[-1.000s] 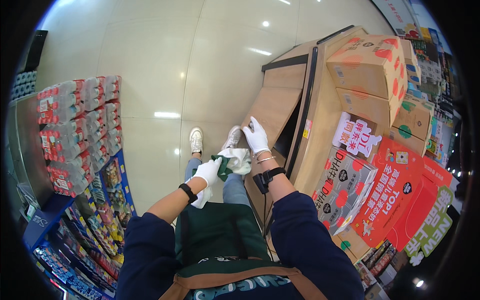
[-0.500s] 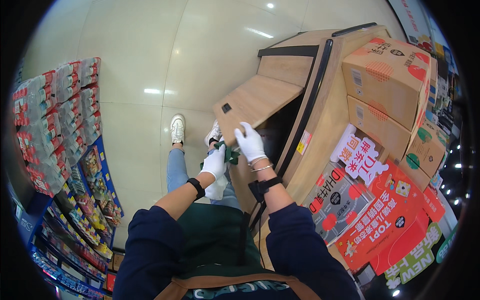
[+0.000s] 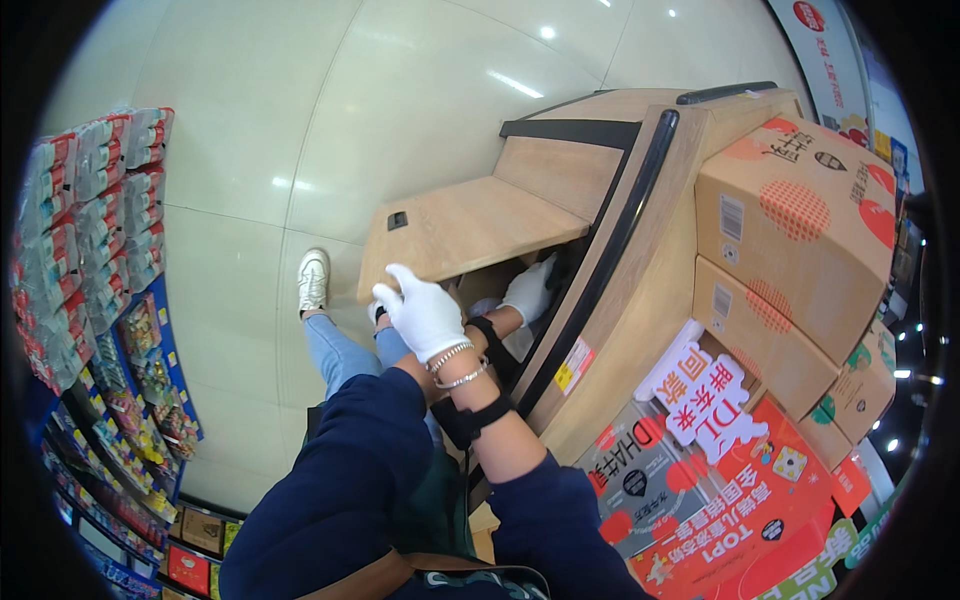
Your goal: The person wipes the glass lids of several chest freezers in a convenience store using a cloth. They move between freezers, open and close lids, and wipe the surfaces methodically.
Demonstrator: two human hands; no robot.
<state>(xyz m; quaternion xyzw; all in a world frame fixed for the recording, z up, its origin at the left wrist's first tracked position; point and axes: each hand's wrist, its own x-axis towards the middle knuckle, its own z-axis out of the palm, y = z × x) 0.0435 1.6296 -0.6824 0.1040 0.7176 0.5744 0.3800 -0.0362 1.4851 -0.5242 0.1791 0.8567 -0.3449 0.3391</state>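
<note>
My right hand (image 3: 420,312), white-gloved, rests against the near edge of a light wooden cabinet door (image 3: 470,228); its visible fingers are spread. The door stands swung out and has a small dark square latch fitting. Crossing beneath my right forearm, my left arm reaches into the dark cabinet opening, where my left hand (image 3: 528,290), also white-gloved, is partly in shadow. Its fingertips are lost against something dark, so whether they hold anything is hidden. Something pale and crumpled lies near that wrist, too hidden to name.
Cardboard cartons (image 3: 795,235) and a red promotional board (image 3: 745,510) stand on the wooden display unit at right, above its black edge trim (image 3: 630,215). At left are shrink-wrapped packs (image 3: 105,200) and a blue shelf rack (image 3: 170,370) of packaged goods. Pale tiles cover the floor.
My left hand, earlier in front of the door holding dark green leaf-like material, is now inside the cabinet under my right arm. My right hand shifted left with the door's edge. The green material is out of sight.
</note>
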